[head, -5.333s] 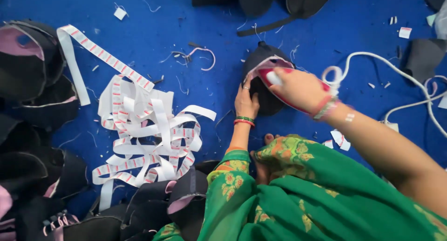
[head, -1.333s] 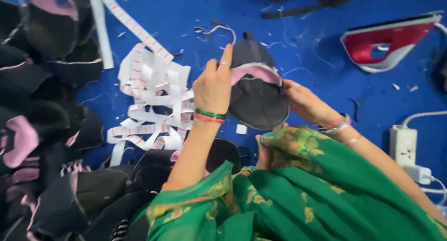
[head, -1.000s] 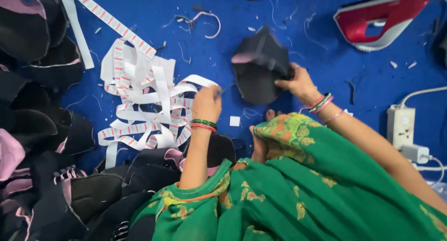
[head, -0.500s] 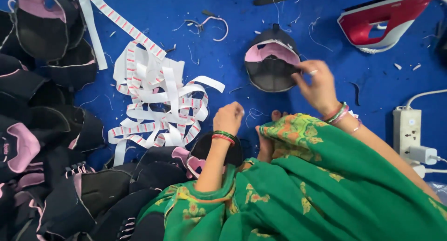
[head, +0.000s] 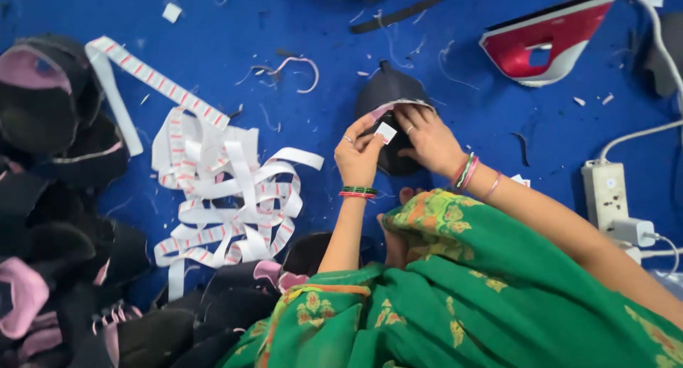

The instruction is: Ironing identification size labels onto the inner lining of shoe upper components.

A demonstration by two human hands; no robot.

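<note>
The left hand [head: 358, 152] is pinching a small white square label [head: 385, 132] in narrow fingers; the right hand [head: 425, 137] is gripping the black dome-shaped fabric cap [head: 391, 101] just beyond.

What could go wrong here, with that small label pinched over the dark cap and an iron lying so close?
The small white label, pinched by the left hand, might land crooked, since the right hand alone steadies the black fabric cap with pink lining. The red and white clothes iron lies nearby on the blue cloth surface; a sleeve could brush it. Its white cord might snag an arm.
</note>
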